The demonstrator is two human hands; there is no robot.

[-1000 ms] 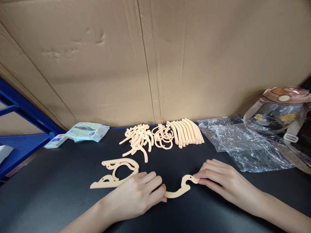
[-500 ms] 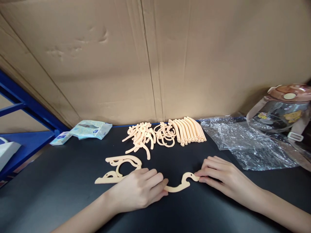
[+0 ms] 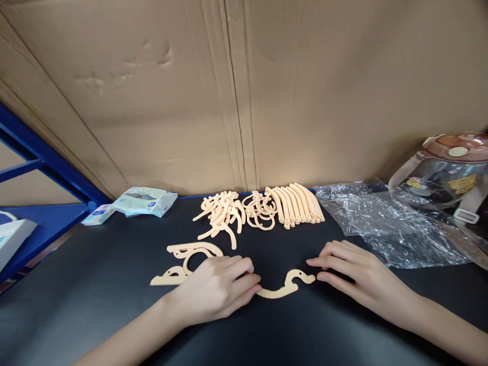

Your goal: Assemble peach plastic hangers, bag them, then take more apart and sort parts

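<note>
A cream, S-curved hanger piece [image 3: 280,292] lies near the front middle of the black table, with a small hole near its hooked right end. The fingers of my left hand [image 3: 223,287] are closed on its left end, which they hide. Just off the hooked end, my right hand [image 3: 354,269] has thumb and forefinger apart and holds nothing. Behind my left hand lies a partly joined folding hanger [image 3: 204,249], part of it covered by the hand.
At the back lie a pile of curved arms [image 3: 223,213], several hook rings [image 3: 261,211] and a row of straight strips [image 3: 297,206]. Clear plastic bags [image 3: 404,229] and a strapped bottle [image 3: 453,175] stand right; a wipes packet [image 3: 147,201] lies left. Cardboard [image 3: 183,101] walls the rear.
My right hand has let go of the hooked end, and its finger and thumb have parted. My left hand stays on the other end; the view has shifted slightly.
</note>
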